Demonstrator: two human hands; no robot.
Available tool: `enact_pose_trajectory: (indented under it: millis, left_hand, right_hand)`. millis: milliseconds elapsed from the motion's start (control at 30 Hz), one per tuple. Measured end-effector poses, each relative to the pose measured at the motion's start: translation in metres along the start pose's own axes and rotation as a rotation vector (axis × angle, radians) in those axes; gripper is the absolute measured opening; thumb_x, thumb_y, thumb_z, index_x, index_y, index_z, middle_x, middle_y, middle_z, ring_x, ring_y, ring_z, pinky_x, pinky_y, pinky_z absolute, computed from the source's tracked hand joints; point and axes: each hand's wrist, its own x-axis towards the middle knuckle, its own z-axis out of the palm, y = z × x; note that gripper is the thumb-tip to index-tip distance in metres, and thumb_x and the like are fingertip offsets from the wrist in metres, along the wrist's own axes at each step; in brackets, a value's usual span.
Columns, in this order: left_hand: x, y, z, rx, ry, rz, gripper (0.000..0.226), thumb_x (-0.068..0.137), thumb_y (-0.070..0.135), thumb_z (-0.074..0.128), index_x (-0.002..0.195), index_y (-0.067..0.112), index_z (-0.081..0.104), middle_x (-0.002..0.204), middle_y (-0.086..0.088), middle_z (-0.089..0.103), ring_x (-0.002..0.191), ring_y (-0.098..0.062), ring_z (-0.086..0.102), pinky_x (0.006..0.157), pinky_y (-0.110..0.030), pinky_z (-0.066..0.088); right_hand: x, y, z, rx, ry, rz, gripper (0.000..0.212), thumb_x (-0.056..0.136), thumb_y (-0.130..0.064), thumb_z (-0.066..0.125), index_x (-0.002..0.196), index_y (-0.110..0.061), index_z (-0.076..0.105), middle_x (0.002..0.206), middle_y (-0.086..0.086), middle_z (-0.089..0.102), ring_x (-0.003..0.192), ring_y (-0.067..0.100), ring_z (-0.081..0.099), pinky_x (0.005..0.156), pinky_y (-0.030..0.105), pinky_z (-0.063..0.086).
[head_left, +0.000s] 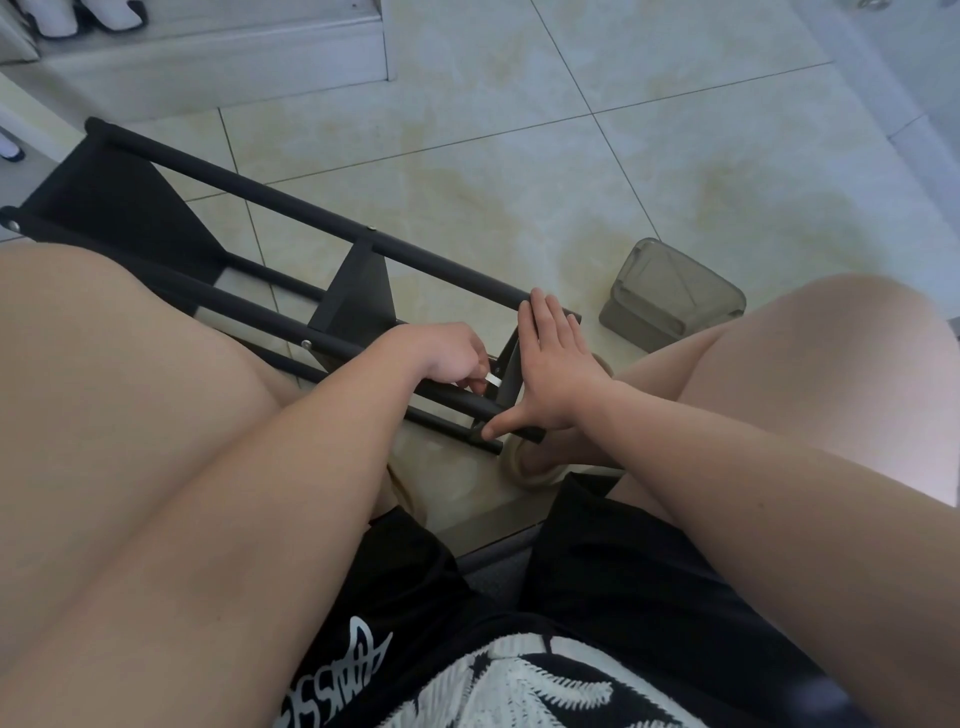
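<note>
Pale glossy floor tiles (571, 156) with thin dark joints fill the background, and a black metal rack frame (311, 215) lies on them. It runs slantwise from far left to its near end between the seated person's bare knees. The frame has long round bars, with flat black panels between them at its far end and near its middle. Just beyond the rack's near end, to the right of it, a grey see-through plastic container (670, 306) rests on the tiles. A beige slipper (530, 467) lies just below that same end.

At the rack's near end, the right hand (556, 379) lies spread. Its straight fingers press flat along the end piece, and its thumb stretches sideways to touch a lower bar. Beside it, the left hand (447, 358) is curled, its fingers pinching a small silvery metal tool (492, 381). The tool's tip points at the end piece, close to it; whether they touch cannot be told.
</note>
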Motion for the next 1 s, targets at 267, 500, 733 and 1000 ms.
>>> enact_pose_trajectory:
  millis: [267, 500, 733, 1000]
  left_hand:
    - [-0.0022, 0.002, -0.0014, 0.121, -0.025, 0.008, 0.018, 0.098, 0.02, 0.056, 0.085, 0.029, 0.066, 0.091, 0.013, 0.064, 0.099, -0.018, 0.06, 0.095, -0.039, 0.046]
    - [-0.0053, 0.0055, -0.0007, 0.181, -0.044, 0.024, 0.013, 0.099, 0.017, 0.054, 0.1, 0.019, 0.067, 0.088, 0.009, 0.06, 0.087, -0.015, 0.055, 0.082, -0.032, 0.04]
    - [-0.007, 0.0067, -0.0012, 0.193, -0.036, 0.028, 0.018, 0.098, 0.017, 0.057, 0.11, 0.016, 0.071, 0.092, 0.008, 0.061, 0.096, -0.018, 0.056, 0.083, -0.031, 0.04]
    - [-0.0036, 0.0046, -0.0052, 0.11, 0.125, 0.013, 0.023, 0.089, 0.008, 0.066, 0.105, 0.019, 0.078, 0.09, 0.008, 0.066, 0.094, -0.018, 0.062, 0.088, -0.033, 0.048]
  right_hand:
    - [0.0024, 0.0024, 0.0031, 0.012, 0.012, -0.003, 0.165, 0.05, -0.095, 0.064, 0.155, -0.002, -0.022, 0.163, 0.016, -0.03, 0.151, 0.032, -0.028, 0.122, 0.045, -0.013]
    - [0.004, 0.0033, 0.005, 0.021, 0.022, 0.001, 0.167, 0.047, -0.096, 0.064, 0.156, -0.002, -0.022, 0.163, 0.015, -0.03, 0.151, 0.031, -0.028, 0.121, 0.043, -0.014]
    - [0.0032, 0.003, 0.0037, 0.015, 0.015, 0.0, 0.166, 0.049, -0.095, 0.066, 0.156, -0.002, -0.022, 0.163, 0.015, -0.03, 0.151, 0.031, -0.029, 0.121, 0.044, -0.014]
    - [0.0037, 0.0023, 0.004, 0.02, 0.018, 0.0, 0.167, 0.048, -0.096, 0.065, 0.156, -0.002, -0.021, 0.163, 0.015, -0.03, 0.151, 0.031, -0.028, 0.122, 0.044, -0.013]
